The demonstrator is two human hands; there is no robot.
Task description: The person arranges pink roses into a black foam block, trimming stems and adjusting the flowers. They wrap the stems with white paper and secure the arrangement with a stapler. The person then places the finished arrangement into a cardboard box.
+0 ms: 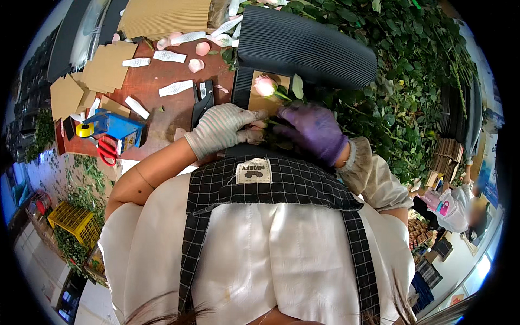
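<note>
A pink rose lies on a piece of brown cardboard over a black ribbed mat, its green stem and leaves pointing right. Just below it, my left hand, in a pale striped glove, has its fingers closed around a second pink bloom, mostly hidden by them. My right hand, in a purple glove, is close beside it over the stems and leaves. Motion smears its fingers, so what it holds does not show. A black stapler-like tool lies next to my left hand.
A rolled black ribbed sheet stands beyond my hands. Piled leafy rose stems fill the right. White mesh sleeves, loose petals, cardboard sheets, red scissors and a blue box lie at left.
</note>
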